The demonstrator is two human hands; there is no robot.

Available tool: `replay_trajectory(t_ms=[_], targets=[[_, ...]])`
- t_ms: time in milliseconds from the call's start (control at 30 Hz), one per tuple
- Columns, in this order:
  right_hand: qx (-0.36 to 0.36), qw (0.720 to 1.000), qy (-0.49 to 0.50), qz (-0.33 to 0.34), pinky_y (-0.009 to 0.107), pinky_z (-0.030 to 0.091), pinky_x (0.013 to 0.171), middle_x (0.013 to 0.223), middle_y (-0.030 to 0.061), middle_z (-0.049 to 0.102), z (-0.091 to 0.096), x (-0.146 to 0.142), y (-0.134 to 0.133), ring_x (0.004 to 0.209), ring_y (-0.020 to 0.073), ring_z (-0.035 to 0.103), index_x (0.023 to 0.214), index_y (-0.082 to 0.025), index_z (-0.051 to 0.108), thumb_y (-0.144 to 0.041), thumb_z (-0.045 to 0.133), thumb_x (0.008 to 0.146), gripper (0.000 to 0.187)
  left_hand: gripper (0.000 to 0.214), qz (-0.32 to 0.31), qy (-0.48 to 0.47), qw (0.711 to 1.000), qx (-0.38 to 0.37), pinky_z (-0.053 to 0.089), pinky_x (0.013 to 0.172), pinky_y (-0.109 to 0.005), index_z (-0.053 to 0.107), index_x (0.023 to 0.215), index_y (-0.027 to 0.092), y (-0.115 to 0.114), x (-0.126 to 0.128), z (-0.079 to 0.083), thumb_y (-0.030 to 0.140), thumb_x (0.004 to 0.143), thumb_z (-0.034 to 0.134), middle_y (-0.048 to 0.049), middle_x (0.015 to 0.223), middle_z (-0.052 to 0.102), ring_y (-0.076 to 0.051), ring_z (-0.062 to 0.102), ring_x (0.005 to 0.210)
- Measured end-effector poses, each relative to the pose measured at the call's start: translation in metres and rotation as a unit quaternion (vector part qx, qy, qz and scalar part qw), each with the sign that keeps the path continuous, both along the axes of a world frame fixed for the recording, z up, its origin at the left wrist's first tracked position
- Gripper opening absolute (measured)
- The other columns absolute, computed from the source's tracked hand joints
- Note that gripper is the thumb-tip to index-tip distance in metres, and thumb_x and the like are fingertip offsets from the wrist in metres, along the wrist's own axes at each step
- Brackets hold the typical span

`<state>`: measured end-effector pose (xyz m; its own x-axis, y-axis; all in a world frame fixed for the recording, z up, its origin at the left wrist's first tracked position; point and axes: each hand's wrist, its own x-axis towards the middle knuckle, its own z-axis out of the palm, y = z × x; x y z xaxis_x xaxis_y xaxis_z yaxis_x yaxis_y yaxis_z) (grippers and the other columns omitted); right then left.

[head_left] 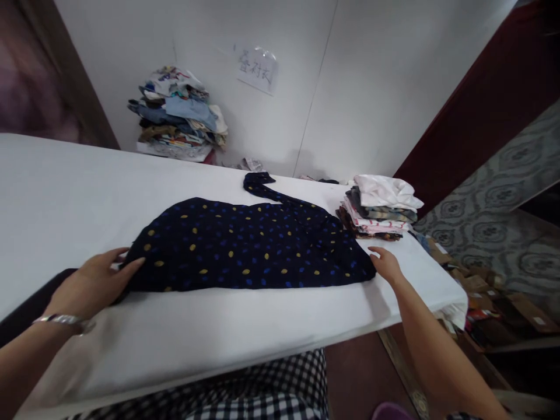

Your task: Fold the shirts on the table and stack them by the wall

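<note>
A dark navy garment (249,245) with blue and yellow spots lies spread flat on the white table (65,198), one sleeve curling toward the far edge. My left hand (94,280), a silver bracelet on its wrist, rests on the garment's left end with fingers stretched out over the cloth. At the garment's right end, my right hand (385,263) lies flat, fingers extended and touching the fabric's edge. Neither hand grips anything.
A stack of folded clothes (378,207) sits on the table's right end, just beyond the garment. A taller heap of mixed clothes (177,114) stands against the white wall behind. Cardboard boxes (490,297) clutter the floor to the right. A paper note (258,70) hangs on the wall.
</note>
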<state>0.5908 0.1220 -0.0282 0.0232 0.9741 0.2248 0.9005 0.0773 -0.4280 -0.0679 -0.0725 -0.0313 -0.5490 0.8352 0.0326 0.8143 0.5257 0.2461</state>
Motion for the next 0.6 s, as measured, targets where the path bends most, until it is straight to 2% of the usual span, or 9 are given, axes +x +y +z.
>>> replay_trajectory(t_ms=[67,133,200,267,333,433,600], targets=[[0.048,0.997,0.006,0.067,0.045,0.046,0.097,0.110,0.0100,0.070,0.002,-0.028,-0.004,0.108,0.0280,0.061,0.105,-0.020,0.071,-0.029,0.050,0.078,0.036,0.074,0.009,-0.006,1.000,0.007,0.048,0.089,-0.045,0.048,0.133,0.012,0.007,0.008,0.015,0.065,0.082,0.031,-0.0170,0.125,0.060,-0.033,0.060,0.107],[0.068,0.985,0.023,0.156,0.045,0.045,0.100,0.112,0.0092,0.069,-0.001,-0.065,-0.010,0.110,0.0265,0.060,0.106,-0.021,0.070,-0.033,0.049,0.081,0.035,0.068,-0.032,0.010,0.999,0.028,0.043,0.098,-0.045,0.049,0.132,0.009,0.017,0.017,0.024,0.056,0.086,0.031,-0.0186,0.130,0.056,-0.034,0.054,0.117],[0.069,0.968,0.042,0.236,0.045,0.042,0.104,0.117,0.0087,0.067,-0.006,-0.103,-0.017,0.114,0.0249,0.058,0.108,-0.022,0.070,-0.034,0.049,0.084,0.034,0.058,-0.093,0.026,0.995,0.039,0.039,0.103,-0.042,0.052,0.129,0.009,0.028,0.022,0.025,0.045,0.088,0.031,-0.0168,0.131,0.057,-0.030,0.051,0.121],[0.055,0.954,0.059,0.288,0.045,0.039,0.107,0.122,0.0081,0.065,-0.013,-0.136,-0.020,0.119,0.0240,0.054,0.111,-0.023,0.069,-0.032,0.049,0.086,0.033,0.052,-0.136,0.040,0.990,0.028,0.037,0.105,-0.038,0.055,0.128,0.011,0.040,0.024,0.020,0.037,0.088,0.033,-0.0136,0.132,0.057,-0.027,0.049,0.124],[0.033,0.949,0.065,0.307,0.047,0.037,0.109,0.124,0.0071,0.063,-0.021,-0.162,-0.016,0.122,0.0238,0.052,0.115,-0.025,0.067,-0.028,0.049,0.085,0.035,0.050,-0.162,0.055,0.985,0.003,0.037,0.104,-0.035,0.055,0.129,0.015,0.050,0.023,0.014,0.032,0.087,0.035,-0.0101,0.134,0.057,-0.024,0.047,0.126],[0.011,0.952,0.037,0.304,0.047,0.038,0.108,0.123,0.0071,0.064,-0.032,-0.182,-0.002,0.120,0.0245,0.053,0.119,-0.025,0.065,-0.020,0.050,0.081,0.041,0.047,-0.179,0.075,0.981,-0.022,0.039,0.100,-0.033,0.057,0.127,0.021,0.060,0.022,0.009,0.029,0.085,0.038,-0.0078,0.127,0.061,-0.022,0.051,0.121],[0.026,0.958,-0.047,0.281,0.043,0.045,0.097,0.111,0.0100,0.065,-0.043,-0.187,0.014,0.106,0.0258,0.057,0.110,-0.021,0.069,-0.022,0.049,0.084,0.033,0.029,-0.174,0.095,0.980,-0.024,0.040,0.093,-0.033,0.071,0.095,0.023,0.066,0.023,0.020,0.026,0.080,0.046,-0.0062,0.103,0.069,-0.022,0.058,0.104]])
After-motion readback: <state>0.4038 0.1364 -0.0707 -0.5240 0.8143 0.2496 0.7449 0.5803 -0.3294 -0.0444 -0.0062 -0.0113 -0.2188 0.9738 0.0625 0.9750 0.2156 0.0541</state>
